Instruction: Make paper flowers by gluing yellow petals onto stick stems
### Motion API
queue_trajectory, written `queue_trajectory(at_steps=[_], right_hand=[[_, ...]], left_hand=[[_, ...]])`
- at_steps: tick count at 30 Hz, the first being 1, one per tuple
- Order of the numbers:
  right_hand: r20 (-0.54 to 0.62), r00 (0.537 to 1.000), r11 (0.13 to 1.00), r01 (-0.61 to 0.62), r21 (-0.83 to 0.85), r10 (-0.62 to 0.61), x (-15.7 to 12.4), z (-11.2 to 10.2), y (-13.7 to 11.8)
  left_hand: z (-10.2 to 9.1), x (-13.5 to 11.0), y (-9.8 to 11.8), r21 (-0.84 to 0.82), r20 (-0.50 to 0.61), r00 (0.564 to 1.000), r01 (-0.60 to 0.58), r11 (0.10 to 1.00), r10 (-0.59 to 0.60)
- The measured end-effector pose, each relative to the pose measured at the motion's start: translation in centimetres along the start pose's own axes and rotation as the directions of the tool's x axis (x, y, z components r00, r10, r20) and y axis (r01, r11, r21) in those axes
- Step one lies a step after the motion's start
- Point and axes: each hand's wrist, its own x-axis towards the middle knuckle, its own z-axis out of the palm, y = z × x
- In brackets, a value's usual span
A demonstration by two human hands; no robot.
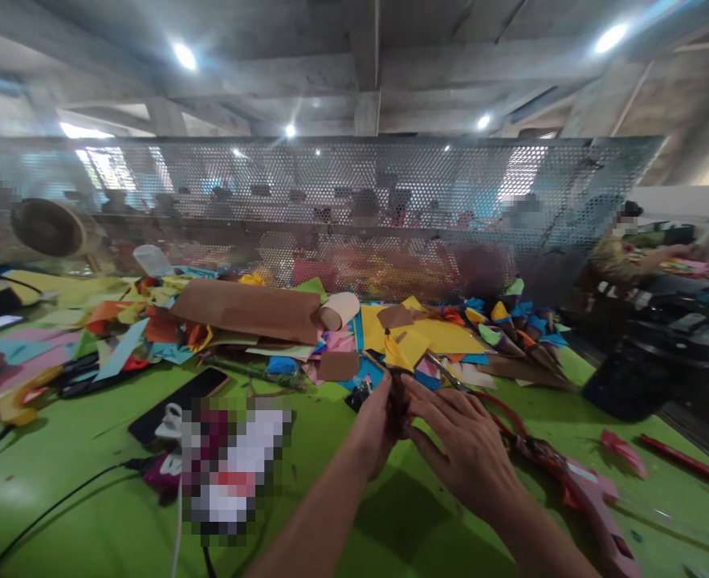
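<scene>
Over the green table (pixel 342 514) my two hands meet around a small folded-paper piece with a pointed yellow tip (pixel 395 352) and a dark brown lower part (pixel 398 405). My left hand (pixel 371 433) grips the brown part from the left, fingers wrapped behind it. From the right, my right hand (pixel 466 437) pinches the same piece, its fingers bent over the side. The palms hide much of the lower part. Just beyond the fingers lie yellow paper sheets (pixel 444 333) and a brown paper rectangle (pixel 339 366).
A pink glue gun (pixel 595 502) and red-handled cutters (pixel 504 413) lie right. A black phone (pixel 177 405), cables and a yellow glue gun (pixel 20 405) lie left. Behind are a brown paper roll (pixel 246 309), coloured paper pieces (pixel 516 325) and a perforated panel (pixel 354 193).
</scene>
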Motion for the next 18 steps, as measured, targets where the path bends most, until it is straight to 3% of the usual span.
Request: queue_trajectory(at_steps=[4,11,18], right_hand=[[-0.039,0.999,1.0,0.019,0.01,-0.019,0.2,-0.28,-0.07],[-0.008,1.0,0.999,-0.002,-0.032,0.002,0.1,0.11,0.16],[0.014,1.0,1.0,-0.009,-0.02,0.009,-0.07,0.34,0.42]], left_hand=[[0.41,-0.41,0.43,-0.025,-0.001,1.0,-0.008,1.0,0.008],[1.05,-0.38,0.57,-0.014,0.017,0.997,-0.071,0.997,0.071],[0.25,0.01,-0.19,0.063,-0.007,0.995,-0.096,0.993,0.097]])
